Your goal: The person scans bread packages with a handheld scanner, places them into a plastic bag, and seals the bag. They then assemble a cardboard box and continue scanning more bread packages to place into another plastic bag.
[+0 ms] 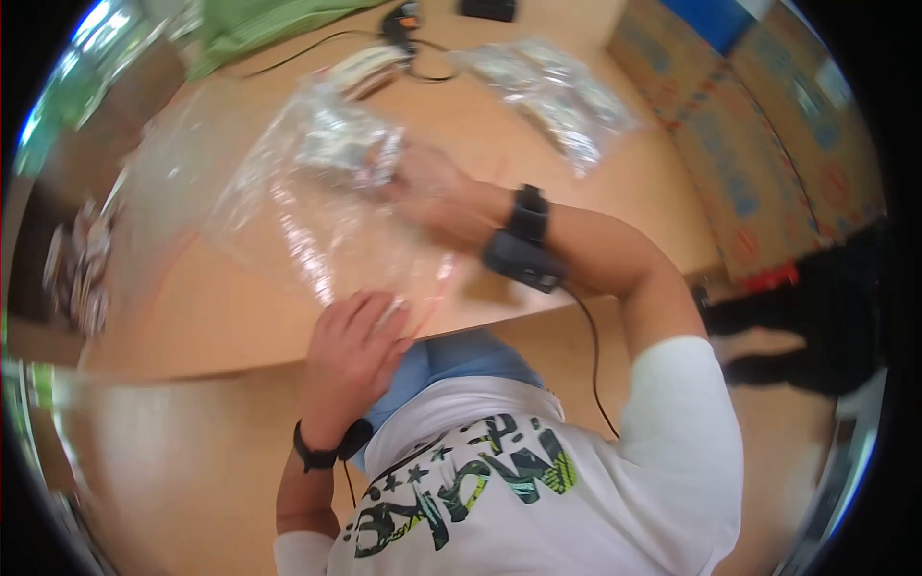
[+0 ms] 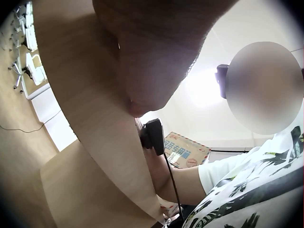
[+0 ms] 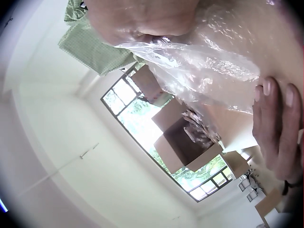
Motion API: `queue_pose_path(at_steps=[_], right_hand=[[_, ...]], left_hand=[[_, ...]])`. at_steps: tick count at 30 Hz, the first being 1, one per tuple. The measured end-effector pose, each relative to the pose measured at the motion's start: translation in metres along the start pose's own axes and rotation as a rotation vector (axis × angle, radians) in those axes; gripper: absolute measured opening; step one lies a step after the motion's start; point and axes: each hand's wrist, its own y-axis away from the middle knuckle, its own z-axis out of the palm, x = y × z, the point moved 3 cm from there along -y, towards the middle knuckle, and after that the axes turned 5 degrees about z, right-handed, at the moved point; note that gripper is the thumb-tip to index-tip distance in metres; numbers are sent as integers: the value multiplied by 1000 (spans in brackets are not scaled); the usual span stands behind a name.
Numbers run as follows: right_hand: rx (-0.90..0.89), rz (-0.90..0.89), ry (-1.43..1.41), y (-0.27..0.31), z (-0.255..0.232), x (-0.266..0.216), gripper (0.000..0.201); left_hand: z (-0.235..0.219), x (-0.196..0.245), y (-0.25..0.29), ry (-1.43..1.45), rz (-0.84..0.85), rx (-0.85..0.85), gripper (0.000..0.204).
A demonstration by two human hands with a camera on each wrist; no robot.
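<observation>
A large clear plastic bag (image 1: 305,245) lies spread over the wooden table in front of me. At the far part of the bag, my right hand (image 1: 432,187) grips a shiny clear packet (image 1: 336,136) with pale contents, blurred in the head view. In the right wrist view, crinkled film hangs under the curled fingers of that hand (image 3: 147,19). Close to the table's front edge, my left hand (image 1: 353,346) rests on the near end of the bag. Its fingers (image 3: 267,102) lie fairly straight on the film in the right wrist view.
More clear packets (image 1: 547,91) lie at the back right, by stacked cardboard boxes (image 1: 754,144). A pale bundle (image 1: 365,69), a black cable (image 1: 317,43) and a green cloth (image 1: 264,27) are at the back. An open carton (image 3: 183,142) with packets stands at the left. Someone in dark clothes (image 1: 826,307) is at the right.
</observation>
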Motion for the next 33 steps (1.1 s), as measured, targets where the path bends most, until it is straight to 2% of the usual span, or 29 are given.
queue_pose_path(at_steps=[2,3,4,7,10,13,14,17,20,23,26,29,32,33], right_hand=[[37,65,55,-3,4,1,17],[12,29,155,0,5,-5,13],[-10,-11,254,3,6,-11,17],[46,135,801,14,18,-32,21],[141,-87,1308,9,8,-31,26],[-3,-365,1864,26,15,-40,29],[-116,-312,1879,29,18,-41,29],[-428,-922,1763,32,17,-30,35],[-327,-716,1882,23,19,-21,41],[-428,-757,1773,10,23,-27,46],[-243,-237,1088,7,32,-33,45],[-325,71,203,-5,22,-42,46],[-500,-69,128,2,55,-75,50],[-489,-230,335,10,70,-87,51]], left_hand=[[-2,1,-1,2,-6,7,34],[-2,1,-2,4,-5,12,34],[-2,3,-3,12,2,18,34],[-1,2,-2,19,14,58,35],[-2,-1,0,43,13,69,35],[-1,-1,-1,45,19,105,35],[0,-1,-1,45,23,114,34],[3,1,-3,32,45,145,33],[7,4,-4,7,70,178,32],[8,8,-2,14,77,172,34],[9,10,0,43,77,126,38],[12,14,-6,72,68,71,44],[11,12,-22,55,59,27,49],[9,10,-30,31,51,21,50]])
